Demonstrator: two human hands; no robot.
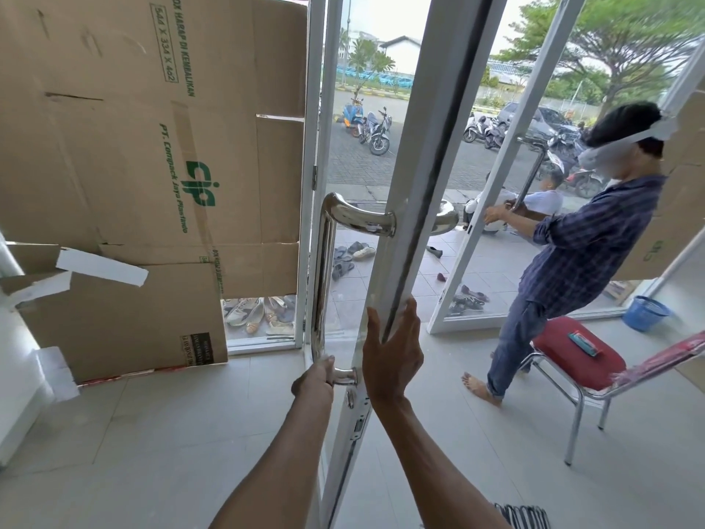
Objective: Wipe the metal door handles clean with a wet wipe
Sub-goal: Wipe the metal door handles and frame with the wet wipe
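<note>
A tall chrome pull handle (323, 269) runs down the near side of a white-framed glass door (416, 185), which stands edge-on to me. My left hand (316, 379) grips the handle's lower bend, close to its bottom mount. Whether a wipe lies under its fingers is hidden. My right hand (393, 349) holds the door's edge, fingers wrapped round the frame. A matching handle (444, 217) shows on the door's far side.
Flattened cardboard (152, 166) covers the glass panel at left. At right a person (572, 253) holds the handle of a second open door (496, 208). A red chair (576, 357) and blue basket (644, 313) stand at the right. Shoes lie outside.
</note>
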